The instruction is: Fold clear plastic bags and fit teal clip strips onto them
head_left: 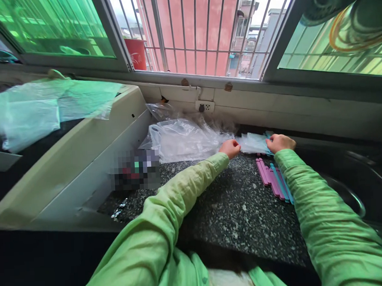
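My left hand [231,149] is closed in a pinch between a pile of large clear plastic bags [181,139] and a stack of small clear bags [253,143]. What its fingertips hold, if anything, is too small to make out. At the right end of the small stack, my right hand [281,143] has its fingers curled down beside a bit of blue. Its grip is hidden. Several pink sealing sticks [268,175] and blue sealing sticks [279,183] lie side by side on the counter, just below my right hand and partly behind the sleeve.
The speckled black countertop [232,208] ends at a dark sink [344,178] on the right. At left a pale raised panel [114,117] carries more plastic sheets [34,107]. A blurred-out object [135,168] sits beside it. A wall socket [205,106] is below the barred window.
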The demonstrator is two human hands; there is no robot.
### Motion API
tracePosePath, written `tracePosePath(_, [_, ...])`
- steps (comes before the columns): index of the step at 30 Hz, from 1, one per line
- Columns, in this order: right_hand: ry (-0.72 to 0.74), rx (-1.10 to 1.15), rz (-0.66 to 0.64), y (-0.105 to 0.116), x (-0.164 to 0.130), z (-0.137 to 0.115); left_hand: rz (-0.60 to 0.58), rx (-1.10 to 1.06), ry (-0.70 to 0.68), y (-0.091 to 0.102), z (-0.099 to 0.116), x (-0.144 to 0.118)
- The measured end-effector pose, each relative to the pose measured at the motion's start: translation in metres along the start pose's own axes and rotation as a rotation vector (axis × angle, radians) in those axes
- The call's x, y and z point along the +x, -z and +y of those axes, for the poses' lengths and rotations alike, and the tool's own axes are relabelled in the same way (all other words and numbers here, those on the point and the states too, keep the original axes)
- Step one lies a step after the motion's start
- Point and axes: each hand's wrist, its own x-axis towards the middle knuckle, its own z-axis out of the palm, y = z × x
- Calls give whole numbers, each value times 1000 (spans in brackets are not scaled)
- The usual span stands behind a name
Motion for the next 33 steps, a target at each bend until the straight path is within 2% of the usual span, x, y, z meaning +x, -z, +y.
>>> tracePosePath(3, [76,7,60,1,-6,-31,-31,169,-64,26,-16,-29])
tracePosePath(7, [310,19,137,-1,-17,-78,-35,336,-53,60,-44,-58])
tracePosePath(10, [433,20,140,-3,-23,-110,-5,443,-18,82,-64,-71])
tracePosePath(16, [503,29,159,-10,-19,-147,39,502,43,106,-86,-81])
tracePosePath(22, [438,72,258,-5,-14,-152,20,482,11,102,-92,-78])
tracePosePath(27, [462,208,536,12,-17,-137,3,463,-14,88,-93,-71])
tracePosePath(30, [523,238,640,21,-30,-125,61,439,-75,81,-91,-70])
tracePosePath(33, [613,228,723,27,-55,-111,160,382,-152,80,-86,-72])
